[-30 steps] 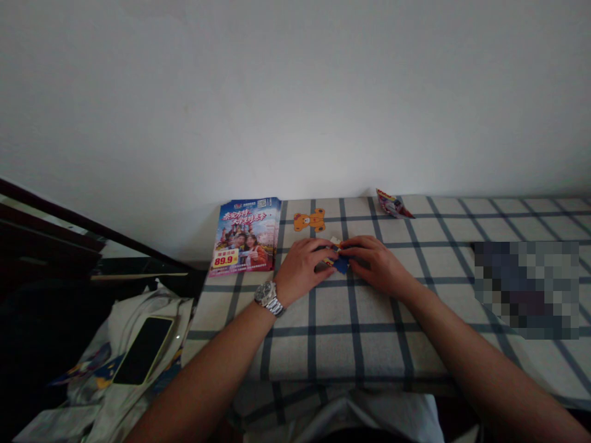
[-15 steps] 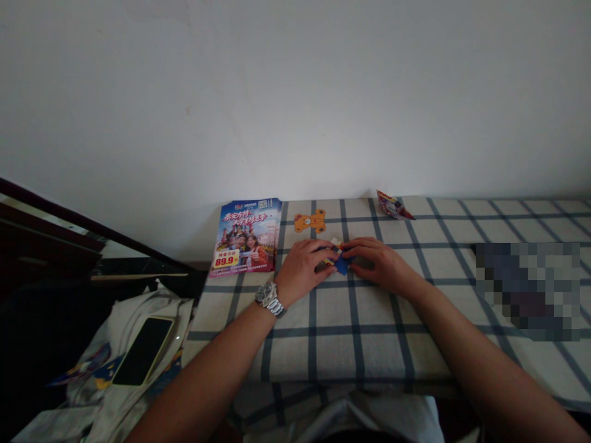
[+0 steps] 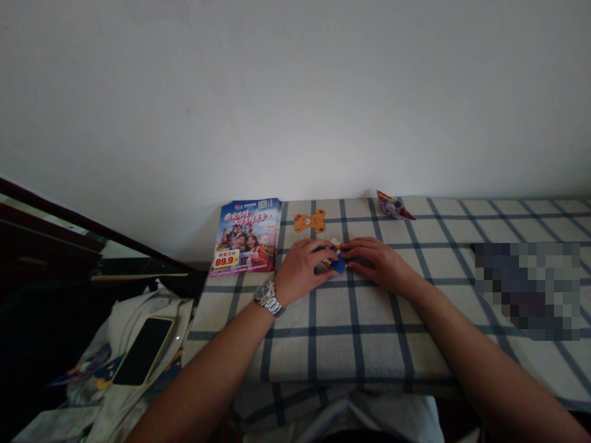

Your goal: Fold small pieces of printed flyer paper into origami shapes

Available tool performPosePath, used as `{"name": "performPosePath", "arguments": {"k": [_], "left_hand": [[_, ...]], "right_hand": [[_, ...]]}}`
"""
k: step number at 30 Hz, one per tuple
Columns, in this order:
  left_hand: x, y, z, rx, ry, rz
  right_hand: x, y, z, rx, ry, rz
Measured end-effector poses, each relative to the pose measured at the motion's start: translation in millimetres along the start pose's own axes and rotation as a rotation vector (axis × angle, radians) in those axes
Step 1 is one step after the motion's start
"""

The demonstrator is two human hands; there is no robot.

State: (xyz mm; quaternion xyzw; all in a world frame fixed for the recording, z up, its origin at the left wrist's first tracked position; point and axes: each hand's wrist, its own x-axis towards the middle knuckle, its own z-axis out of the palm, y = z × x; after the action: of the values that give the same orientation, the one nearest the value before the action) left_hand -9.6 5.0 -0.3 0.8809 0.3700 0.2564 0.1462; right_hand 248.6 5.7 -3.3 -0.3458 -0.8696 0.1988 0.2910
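Observation:
A small piece of folded printed paper [image 3: 340,265], blue with some white and yellow, lies on the checked tablecloth between my two hands. My left hand [image 3: 305,266], with a metal watch above it, holds the paper's left side, thumb at the near edge and fingers over the top. From the other side, my right hand [image 3: 377,263] pinches the right edge between thumb and fingers. Part of the paper is hidden under the fingers. Just beyond them lies an orange teddy bear figure [image 3: 310,221].
A stack of colourful flyers [image 3: 249,237] sits left of my hands. Near the wall stands a folded printed paper piece [image 3: 393,206]. A dark pixelated object [image 3: 521,286] lies at the right. Below the table's left side, a phone [image 3: 144,351] rests on pale cloth.
Both thumbs have moved closer together along the paper's near edge, covering more of it. The paper has shifted slightly under my fingers; everything else stays in place.

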Motion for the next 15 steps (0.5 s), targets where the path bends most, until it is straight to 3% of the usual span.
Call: {"name": "performPosePath", "arguments": {"k": [15], "left_hand": [[-0.5, 0.5, 4.9, -0.017, 0.067, -0.019]], "right_hand": [[0.0, 0.8, 8.0, 0.010, 0.065, 0.015]]}}
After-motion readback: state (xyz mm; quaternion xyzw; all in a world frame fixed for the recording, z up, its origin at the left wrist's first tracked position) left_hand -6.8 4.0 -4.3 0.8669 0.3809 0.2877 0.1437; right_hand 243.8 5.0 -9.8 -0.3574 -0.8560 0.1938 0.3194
